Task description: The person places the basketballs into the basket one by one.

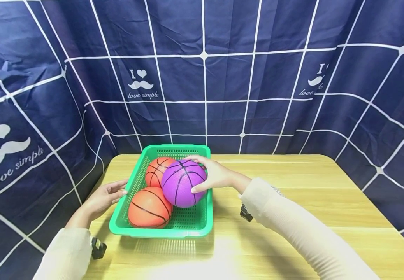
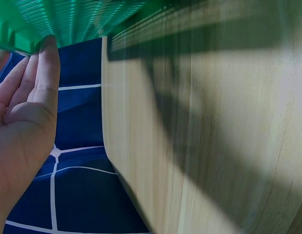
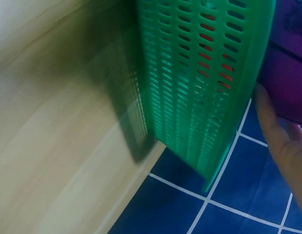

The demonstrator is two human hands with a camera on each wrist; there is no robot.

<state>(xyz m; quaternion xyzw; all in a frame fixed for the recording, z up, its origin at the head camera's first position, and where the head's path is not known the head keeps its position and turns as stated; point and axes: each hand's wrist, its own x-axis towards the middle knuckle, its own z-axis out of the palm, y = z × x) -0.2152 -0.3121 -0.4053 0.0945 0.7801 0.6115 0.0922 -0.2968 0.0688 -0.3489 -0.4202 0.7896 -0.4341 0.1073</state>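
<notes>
A green plastic basket (image 1: 160, 232) with slotted walls sits on the table and contains toy basketballs. My right hand (image 1: 217, 175) grips a purple basketball (image 1: 182, 186) from its right side, thumb in front and fingers round the back. The ball is over the basket's right half, overlapping two orange basketballs in the head view: one orange basketball (image 1: 149, 209) at the front left, another orange basketball (image 1: 155, 174) behind it. At the left rim, my left hand (image 1: 100, 200) has its fingers extended against the basket's edge. The left wrist view shows those fingertips (image 2: 49, 44) right under the rim.
The light wooden table (image 1: 293, 194) extends to the right of the basket. Dark blue curtains (image 1: 230, 77) with white grid lines enclose the back and both sides. A dark wrist device (image 1: 98, 248) shows at the left cuff, another device (image 1: 246, 213) at the right.
</notes>
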